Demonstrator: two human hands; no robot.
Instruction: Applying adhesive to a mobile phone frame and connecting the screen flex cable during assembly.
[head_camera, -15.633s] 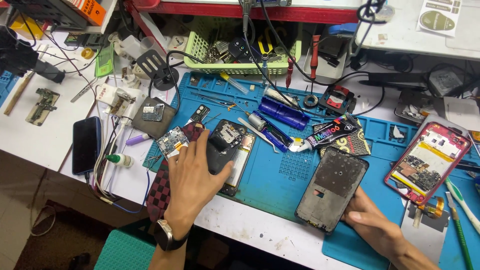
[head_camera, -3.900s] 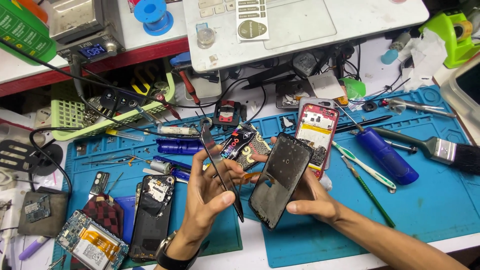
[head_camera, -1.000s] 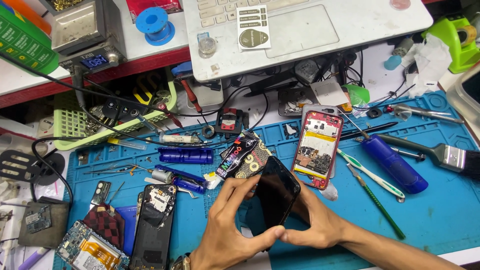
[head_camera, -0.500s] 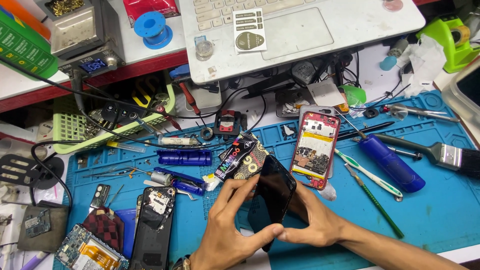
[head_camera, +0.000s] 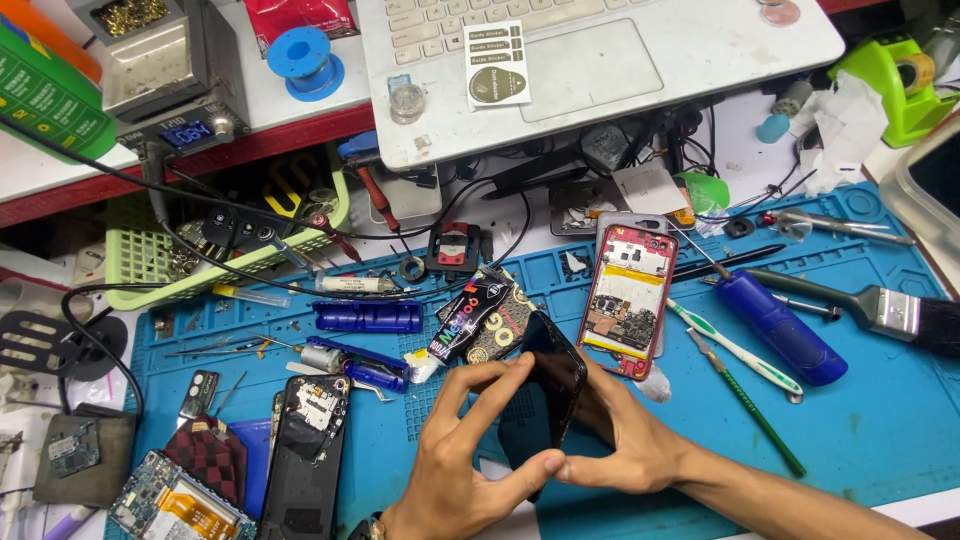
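I see both hands clamped on the black phone screen (head_camera: 552, 385), long axis upright-tilted; left hand (head_camera: 470, 470) and right hand (head_camera: 625, 445) equally near.

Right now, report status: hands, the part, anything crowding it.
Left hand and right hand both gripping black phone screen, tilted above blue mat. Open red phone close beside.

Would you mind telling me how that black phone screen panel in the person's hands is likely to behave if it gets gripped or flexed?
The black screen panel looks thin and glassy, so it is probably stiff yet fragile under bending. Its glossy face may be slippery; the left hand and right hand pinch it at its edges. It seems light for its size.
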